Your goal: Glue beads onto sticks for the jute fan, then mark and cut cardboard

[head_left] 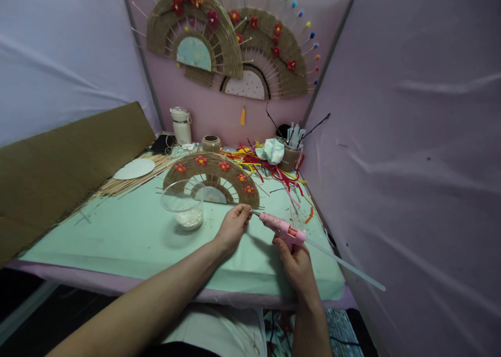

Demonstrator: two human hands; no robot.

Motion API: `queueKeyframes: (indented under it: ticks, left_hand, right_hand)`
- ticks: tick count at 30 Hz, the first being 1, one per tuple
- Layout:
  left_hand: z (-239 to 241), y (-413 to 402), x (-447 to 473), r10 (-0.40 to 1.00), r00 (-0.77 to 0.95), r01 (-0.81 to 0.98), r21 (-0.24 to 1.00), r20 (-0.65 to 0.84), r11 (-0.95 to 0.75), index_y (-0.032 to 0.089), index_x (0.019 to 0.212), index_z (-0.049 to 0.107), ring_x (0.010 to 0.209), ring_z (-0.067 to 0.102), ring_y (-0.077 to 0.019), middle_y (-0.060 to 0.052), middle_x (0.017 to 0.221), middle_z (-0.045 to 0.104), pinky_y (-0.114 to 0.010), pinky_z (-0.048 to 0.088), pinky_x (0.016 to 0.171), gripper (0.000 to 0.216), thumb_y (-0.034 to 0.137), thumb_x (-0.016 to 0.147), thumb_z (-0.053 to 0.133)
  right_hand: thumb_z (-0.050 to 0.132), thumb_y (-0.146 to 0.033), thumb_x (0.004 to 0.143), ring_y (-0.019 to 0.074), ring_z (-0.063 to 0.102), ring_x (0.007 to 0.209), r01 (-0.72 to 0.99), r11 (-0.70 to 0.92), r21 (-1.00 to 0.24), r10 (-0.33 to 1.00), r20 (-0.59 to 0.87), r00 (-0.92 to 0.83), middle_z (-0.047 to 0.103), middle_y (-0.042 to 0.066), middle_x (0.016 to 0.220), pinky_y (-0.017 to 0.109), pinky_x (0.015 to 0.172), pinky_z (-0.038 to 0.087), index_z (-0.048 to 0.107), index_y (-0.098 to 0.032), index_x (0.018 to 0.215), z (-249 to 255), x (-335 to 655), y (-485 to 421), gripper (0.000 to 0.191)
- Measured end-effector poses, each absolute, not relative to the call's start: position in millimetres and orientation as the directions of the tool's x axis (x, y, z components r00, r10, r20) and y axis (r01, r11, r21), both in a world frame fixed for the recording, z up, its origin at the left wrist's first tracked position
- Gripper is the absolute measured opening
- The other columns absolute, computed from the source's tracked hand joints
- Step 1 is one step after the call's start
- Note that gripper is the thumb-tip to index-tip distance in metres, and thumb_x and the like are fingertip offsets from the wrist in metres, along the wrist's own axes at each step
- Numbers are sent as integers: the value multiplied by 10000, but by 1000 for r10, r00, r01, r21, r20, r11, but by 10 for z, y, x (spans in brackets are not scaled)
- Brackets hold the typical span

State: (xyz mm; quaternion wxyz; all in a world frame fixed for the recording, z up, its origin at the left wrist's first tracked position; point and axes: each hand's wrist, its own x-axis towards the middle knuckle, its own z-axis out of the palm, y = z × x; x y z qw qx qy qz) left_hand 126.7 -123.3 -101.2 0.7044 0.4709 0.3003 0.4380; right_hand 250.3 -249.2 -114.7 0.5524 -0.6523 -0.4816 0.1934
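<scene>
One clear cup (182, 209) of white bits (190, 219), right hand (296, 267) around glue gun (279, 226), left hand (234, 225) pinched, contents unclear

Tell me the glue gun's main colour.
The glue gun is mainly pink, seen in the head view.

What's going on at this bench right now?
A person is working with a pink glue gun, gripped in the right hand, a long glue stick trailing out its back. The left hand has its fingertips pinched together at the nozzle; anything between them is too small to make out. Just beyond sits a fan-shaped twine piece with red flowers, and a clear cup holding small white bits stands to its front left.
</scene>
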Motion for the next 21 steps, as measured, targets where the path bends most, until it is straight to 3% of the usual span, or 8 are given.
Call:
queueKeyframes:
  ticks: [21]
  left_hand:
    - [-1072,-1208,1252,903,430,-316,939,13,137,168,676,549,555,327,-89,40,603,443,-234,250,523,423,558,711,707]
  right_hand:
    - [565,-492,836,180,498,559,400,69,-914,830,275,485,516,5,507,258,496,402,693,-151,771,-1131,2487,-2497,370]
